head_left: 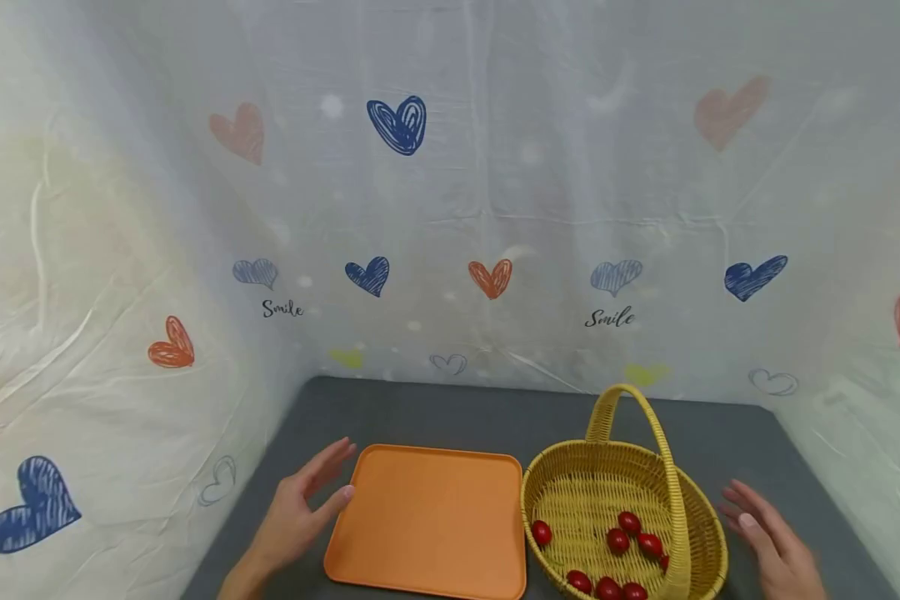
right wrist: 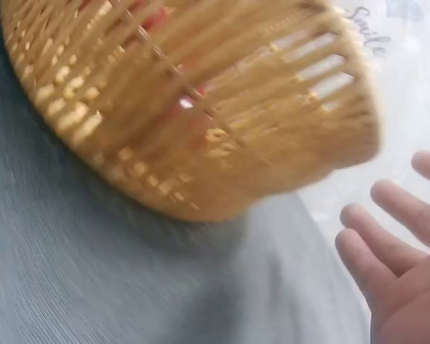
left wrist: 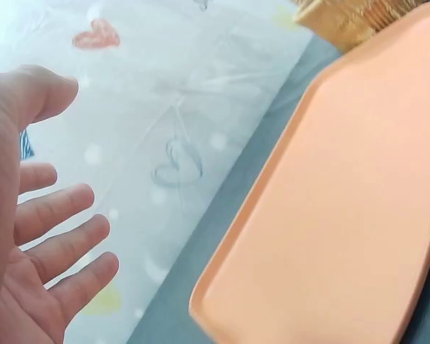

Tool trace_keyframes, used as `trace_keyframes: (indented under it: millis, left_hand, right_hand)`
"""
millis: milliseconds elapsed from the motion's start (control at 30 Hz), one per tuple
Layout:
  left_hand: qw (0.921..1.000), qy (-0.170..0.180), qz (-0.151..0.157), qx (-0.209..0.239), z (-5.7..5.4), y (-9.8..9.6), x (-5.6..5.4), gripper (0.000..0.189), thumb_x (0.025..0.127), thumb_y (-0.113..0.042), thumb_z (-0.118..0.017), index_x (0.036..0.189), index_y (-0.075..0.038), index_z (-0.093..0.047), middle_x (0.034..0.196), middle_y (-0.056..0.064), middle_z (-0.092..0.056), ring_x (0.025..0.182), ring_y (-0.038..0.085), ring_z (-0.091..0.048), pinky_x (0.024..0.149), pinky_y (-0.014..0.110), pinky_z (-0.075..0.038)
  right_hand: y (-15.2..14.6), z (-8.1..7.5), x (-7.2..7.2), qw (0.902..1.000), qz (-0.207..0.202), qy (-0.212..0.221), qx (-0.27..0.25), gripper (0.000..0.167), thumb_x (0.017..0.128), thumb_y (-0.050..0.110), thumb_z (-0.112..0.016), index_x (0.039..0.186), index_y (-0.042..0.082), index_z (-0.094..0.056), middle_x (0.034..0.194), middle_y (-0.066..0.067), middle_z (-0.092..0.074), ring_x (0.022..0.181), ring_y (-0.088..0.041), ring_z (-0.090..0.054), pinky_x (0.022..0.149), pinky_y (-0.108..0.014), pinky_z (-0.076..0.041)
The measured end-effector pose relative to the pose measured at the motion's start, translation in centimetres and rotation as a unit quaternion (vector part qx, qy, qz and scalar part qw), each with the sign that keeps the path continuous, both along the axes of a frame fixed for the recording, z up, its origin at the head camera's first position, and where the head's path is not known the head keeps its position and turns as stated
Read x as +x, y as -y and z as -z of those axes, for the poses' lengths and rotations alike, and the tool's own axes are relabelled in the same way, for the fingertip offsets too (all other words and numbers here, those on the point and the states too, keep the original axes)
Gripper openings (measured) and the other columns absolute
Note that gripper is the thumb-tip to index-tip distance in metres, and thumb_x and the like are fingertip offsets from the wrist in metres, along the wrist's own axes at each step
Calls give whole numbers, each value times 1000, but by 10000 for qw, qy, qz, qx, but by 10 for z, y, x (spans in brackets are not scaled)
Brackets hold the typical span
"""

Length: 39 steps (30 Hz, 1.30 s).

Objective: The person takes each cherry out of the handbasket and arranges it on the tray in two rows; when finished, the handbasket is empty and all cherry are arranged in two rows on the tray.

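An orange rectangular tray lies on the dark grey table. To its right stands a yellow woven basket with a tall arched handle, and several small dark-red round fruits lie inside it. My left hand is held at the tray's left edge, fingers spread and holding nothing; the left wrist view shows the tray apart from the hand. On the basket's right side is my right hand, also holding nothing. In the right wrist view its fingers are extended, a gap away from the basket wall.
White sheeting printed with hearts and the word "Smile" hangs behind the table and at both sides. The grey tabletop shows behind the tray and basket. The tray's right edge lies close against the basket.
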State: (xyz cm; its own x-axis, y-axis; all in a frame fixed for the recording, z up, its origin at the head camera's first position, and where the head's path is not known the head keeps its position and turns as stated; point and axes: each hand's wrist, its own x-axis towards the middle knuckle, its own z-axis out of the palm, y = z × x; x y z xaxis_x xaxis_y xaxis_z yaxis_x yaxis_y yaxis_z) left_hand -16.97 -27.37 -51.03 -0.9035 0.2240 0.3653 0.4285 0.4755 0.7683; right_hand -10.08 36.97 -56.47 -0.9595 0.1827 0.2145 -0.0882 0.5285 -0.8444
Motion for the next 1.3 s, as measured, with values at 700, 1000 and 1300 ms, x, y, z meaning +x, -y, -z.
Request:
trace_keyframes:
  millis: [700, 1000, 1300]
  left_hand:
    - [9734, 639, 1984, 954, -3, -85, -9, 51, 103, -7, -76, 152, -6, -64, 146, 11, -72, 133, 19, -71, 109, 29, -57]
    - [9659, 905, 2303, 760, -12, -123, -12, 47, 104, -17, -77, 150, -12, -68, 146, 5, -73, 132, 18, -72, 110, 29, -57]
    - [9622, 603, 2646, 230, -16, -163, -19, 48, 105, -28, -77, 151, -21, -67, 149, 1, -71, 133, 17, -70, 112, 37, -57]
  right_hand:
    - [8, 35, -10, 9345, -1098, 1490, -3041, 68, 120, 47, -27, 177, 30, 7, 127, 47, -53, 111, 10, -67, 85, -32, -65]
    - [11, 37, -10, 9379, -1224, 1255, -2994, 66, 121, 45, -26, 178, 29, 3, 132, 47, -49, 114, 15, -62, 86, -26, -63]
    - [12, 38, -12, 9267, -1551, 1096, -3244, 64, 121, 43, -25, 177, 33, 5, 136, 47, -49, 118, 15, -61, 89, -25, -62]
